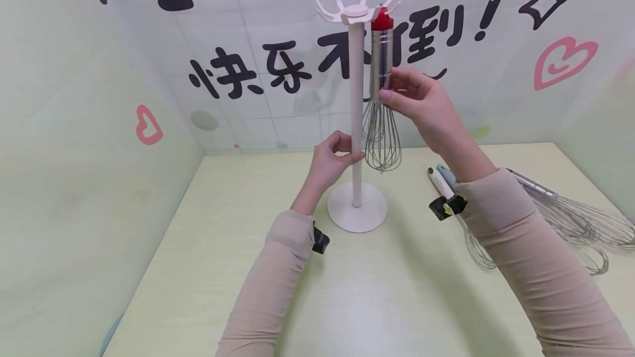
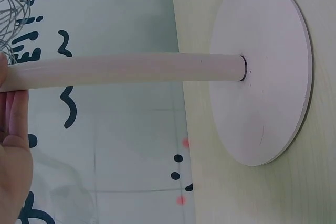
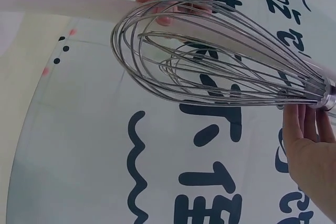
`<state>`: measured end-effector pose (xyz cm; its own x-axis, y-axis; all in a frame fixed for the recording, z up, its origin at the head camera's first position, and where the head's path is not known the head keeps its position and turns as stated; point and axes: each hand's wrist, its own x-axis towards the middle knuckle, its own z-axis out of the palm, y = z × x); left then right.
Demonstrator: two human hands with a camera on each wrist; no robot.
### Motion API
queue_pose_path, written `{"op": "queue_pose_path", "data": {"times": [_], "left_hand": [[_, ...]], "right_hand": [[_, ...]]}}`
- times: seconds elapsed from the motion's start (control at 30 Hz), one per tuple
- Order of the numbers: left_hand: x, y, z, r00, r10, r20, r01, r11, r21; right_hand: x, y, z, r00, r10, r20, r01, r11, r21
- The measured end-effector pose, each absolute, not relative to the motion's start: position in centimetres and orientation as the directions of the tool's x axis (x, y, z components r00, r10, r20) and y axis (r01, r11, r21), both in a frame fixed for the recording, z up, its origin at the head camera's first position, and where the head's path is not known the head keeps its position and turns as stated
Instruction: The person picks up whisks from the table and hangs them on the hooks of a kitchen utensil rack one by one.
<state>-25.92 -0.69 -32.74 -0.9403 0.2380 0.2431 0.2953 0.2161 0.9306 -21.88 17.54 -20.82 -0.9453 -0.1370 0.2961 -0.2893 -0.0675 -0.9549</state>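
A white stand (image 1: 356, 109) with a round base and a ring of upturned hooks at its top stands upright on the table. Around its pole (image 2: 131, 68), at lower middle height, my left hand (image 1: 331, 160) curls its thumb and fingers. Just right of the pole, a steel whisk (image 1: 382, 57) with a red handle end hangs wires down, its top right at the hooks. My right hand (image 1: 419, 98) pinches it low on the handle, above the wire loops (image 3: 210, 51). More wire loops show behind these, partly hidden by the front whisk.
On the table's right side lie several more whisks (image 1: 575, 216), some partly behind my right sleeve. One has a white handle (image 1: 440, 182). A printed backdrop (image 1: 288, 120) with black lettering rises behind the stand, close to the table's back edge.
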Motion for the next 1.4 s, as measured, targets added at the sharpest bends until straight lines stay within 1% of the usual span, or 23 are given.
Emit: {"op": "queue_pose_path", "data": {"times": [0.53, 0.9, 0.97, 1.13, 1.2, 1.3, 1.4], "left_hand": [[-25.7, -0.8, -32.6, -0.942, 0.241, 0.234, 0.289, 0.227, 0.93], [-25.7, -0.8, -32.8, -0.941, 0.243, 0.235, 0.289, 0.219, 0.932], [-25.7, -0.8, -32.8, -0.941, 0.24, 0.238, 0.291, 0.22, 0.931], [-25.7, -0.8, -33.0, -0.941, 0.239, 0.242, 0.295, 0.223, 0.929], [-25.7, -0.8, -33.0, -0.941, 0.239, 0.241, 0.294, 0.221, 0.93], [-25.8, -0.8, -32.9, -0.94, 0.241, 0.241, 0.294, 0.218, 0.931], [-25.7, -0.8, -33.0, -0.939, 0.245, 0.241, 0.294, 0.213, 0.932]], "right_hand": [[-21.5, 19.5, -21.5, -0.956, -0.119, 0.267, -0.263, -0.049, -0.964], [-20.6, 22.9, -23.4, -0.974, -0.11, 0.199, -0.202, 0.023, -0.979], [-20.6, 23.5, -23.9, -0.98, -0.102, 0.17, -0.178, 0.074, -0.981], [-20.7, 25.1, -25.3, -0.994, -0.069, 0.089, -0.106, 0.295, -0.949], [-20.6, 25.7, -25.9, -0.996, -0.059, 0.062, -0.079, 0.364, -0.928], [-20.4, 26.5, -27.1, -0.998, -0.051, 0.035, -0.054, 0.432, -0.9], [-20.4, 27.3, -28.4, -0.999, -0.048, 0.002, -0.024, 0.467, -0.884]]}}
